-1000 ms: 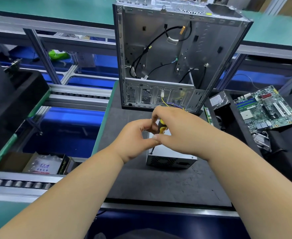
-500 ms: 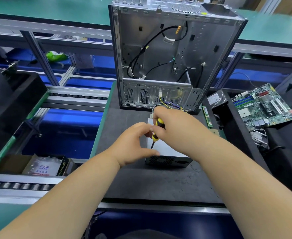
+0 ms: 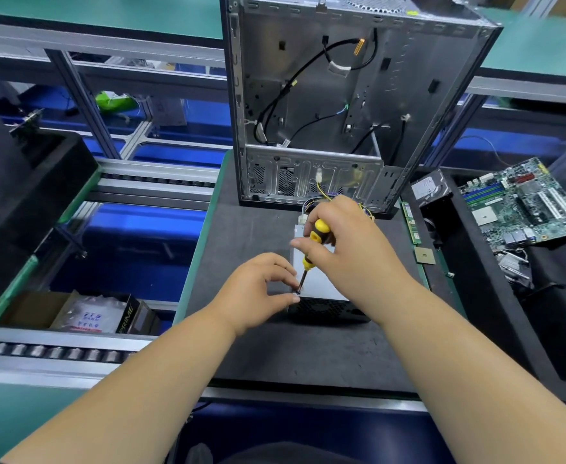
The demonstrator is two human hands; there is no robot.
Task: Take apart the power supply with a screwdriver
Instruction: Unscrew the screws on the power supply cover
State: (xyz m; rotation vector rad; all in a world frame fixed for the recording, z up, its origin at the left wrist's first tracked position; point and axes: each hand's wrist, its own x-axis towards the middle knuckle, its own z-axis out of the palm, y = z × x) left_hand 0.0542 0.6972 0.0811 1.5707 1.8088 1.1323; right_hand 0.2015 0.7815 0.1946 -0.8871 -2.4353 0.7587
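The power supply (image 3: 320, 284), a grey metal box with a black vented front, lies on the dark mat (image 3: 274, 356) before the open computer case (image 3: 358, 105). Its bundle of coloured wires (image 3: 318, 190) runs back toward the case. My right hand (image 3: 345, 249) grips the yellow-and-black handle of the screwdriver (image 3: 311, 252), which leans with its tip on the box's near left corner. My left hand (image 3: 258, 289) has thumb and forefinger curled round the shaft at the tip. Any screw under the tip is hidden.
A motherboard (image 3: 522, 205) lies in a black tray at the right, with a hard drive (image 3: 428, 187), a memory stick (image 3: 412, 226) and a chip (image 3: 424, 256) near the mat's right edge. A roller conveyor (image 3: 57, 351) and a cardboard box (image 3: 74, 316) are at the left.
The screwdriver has tilted down until its tip meets the box's near left corner. My left hand slid down from the handle to the tip.
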